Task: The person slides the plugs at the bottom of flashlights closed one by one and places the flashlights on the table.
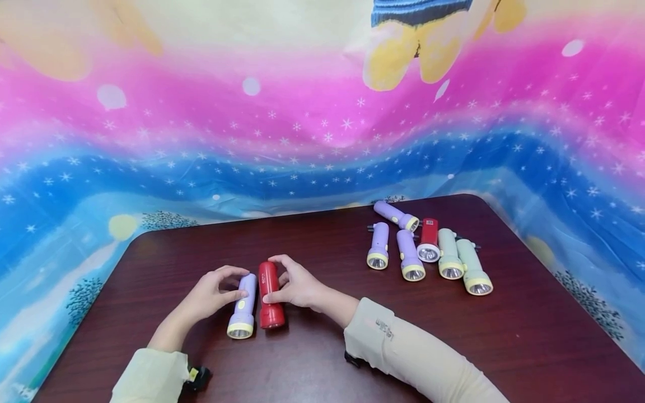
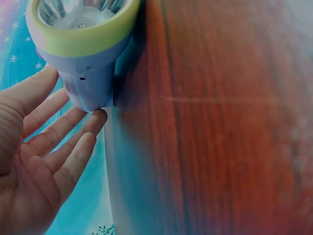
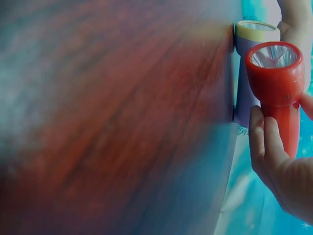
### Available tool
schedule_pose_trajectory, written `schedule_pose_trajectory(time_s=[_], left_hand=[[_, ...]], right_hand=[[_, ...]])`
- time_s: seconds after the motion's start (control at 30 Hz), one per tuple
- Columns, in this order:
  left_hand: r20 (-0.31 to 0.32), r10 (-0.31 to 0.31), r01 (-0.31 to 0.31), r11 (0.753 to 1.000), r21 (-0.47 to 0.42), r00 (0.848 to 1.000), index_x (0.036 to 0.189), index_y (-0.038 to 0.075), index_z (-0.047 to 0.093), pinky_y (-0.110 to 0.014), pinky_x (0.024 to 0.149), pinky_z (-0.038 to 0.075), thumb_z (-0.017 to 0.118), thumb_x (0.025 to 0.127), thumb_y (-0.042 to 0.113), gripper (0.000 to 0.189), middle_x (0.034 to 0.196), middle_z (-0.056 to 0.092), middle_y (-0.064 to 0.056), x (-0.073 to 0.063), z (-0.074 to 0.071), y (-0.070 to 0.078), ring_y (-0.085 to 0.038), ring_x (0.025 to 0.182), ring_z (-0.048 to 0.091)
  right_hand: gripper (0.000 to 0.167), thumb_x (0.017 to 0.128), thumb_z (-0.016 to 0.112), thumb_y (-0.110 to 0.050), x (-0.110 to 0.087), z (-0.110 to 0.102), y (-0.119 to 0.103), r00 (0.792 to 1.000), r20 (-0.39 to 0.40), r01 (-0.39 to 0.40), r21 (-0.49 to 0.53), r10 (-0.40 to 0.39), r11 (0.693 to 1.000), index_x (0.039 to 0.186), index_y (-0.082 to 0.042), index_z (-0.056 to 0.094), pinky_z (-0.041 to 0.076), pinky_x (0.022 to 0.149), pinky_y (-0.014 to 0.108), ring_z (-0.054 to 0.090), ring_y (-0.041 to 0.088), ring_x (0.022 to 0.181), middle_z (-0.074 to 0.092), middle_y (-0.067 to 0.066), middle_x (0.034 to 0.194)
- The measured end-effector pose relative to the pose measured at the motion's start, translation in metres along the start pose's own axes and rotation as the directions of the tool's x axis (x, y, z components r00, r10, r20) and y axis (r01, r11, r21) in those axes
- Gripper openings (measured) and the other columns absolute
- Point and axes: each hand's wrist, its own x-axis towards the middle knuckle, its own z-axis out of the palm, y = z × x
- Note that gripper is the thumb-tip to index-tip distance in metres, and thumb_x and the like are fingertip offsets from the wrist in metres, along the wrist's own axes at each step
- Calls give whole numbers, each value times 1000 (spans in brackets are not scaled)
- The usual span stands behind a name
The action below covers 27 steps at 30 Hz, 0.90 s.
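Observation:
A purple flashlight [image 1: 243, 308] with a yellow rim lies on the table, its lens toward me. My left hand [image 1: 214, 292] holds it, thumb on the body near the switch and fingers at the tail. In the left wrist view, the left hand [image 2: 44, 142] has its fingertips around the narrow end of the purple flashlight [image 2: 88, 68]. Just to its right is a red flashlight [image 1: 270, 296], which my right hand [image 1: 299, 284] grips between thumb and fingers. The right wrist view shows the right hand [image 3: 286, 171] around the body of the red flashlight [image 3: 279, 88].
At the back right of the dark wooden table [image 1: 322, 358] lies a group of flashlights: several purple, such as one purple flashlight [image 1: 379, 240], one red-and-white flashlight [image 1: 429, 235] and two pale green ones, including a front green flashlight [image 1: 472, 263]. A patterned cloth [image 1: 302, 112] hangs behind.

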Motion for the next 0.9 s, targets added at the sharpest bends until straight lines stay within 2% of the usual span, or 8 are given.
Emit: schedule_pose_trajectory(time_s=[0.47,0.77,0.9], left_hand=[[0,2,-2,1000,4,1000,126,3,62,-46,87,59,76,88,19,44,124,64,-20,0,-2,2,-33,104,67],[11,18,-18,1000,5,1000,127,2,62,-45,86,59,76,88,20,45,124,64,-20,1,-1,0,-32,103,67],[6,12,-12,1000,10,1000,127,3,62,-45,86,59,77,87,20,45,123,64,-19,1,-1,0,-32,103,67]], right_hand=[[72,78,83,-4,9,5,1,1000,-14,-20,-108,19,994,138,-14,43,54,68,28,63,16,80,65,9,88],[72,79,82,-2,12,7,2,998,-3,-59,-70,59,996,138,-13,43,60,62,42,63,18,74,64,11,89],[70,78,83,-5,14,6,3,998,-10,-56,-104,55,993,137,-10,45,59,66,38,62,18,75,64,11,89]])
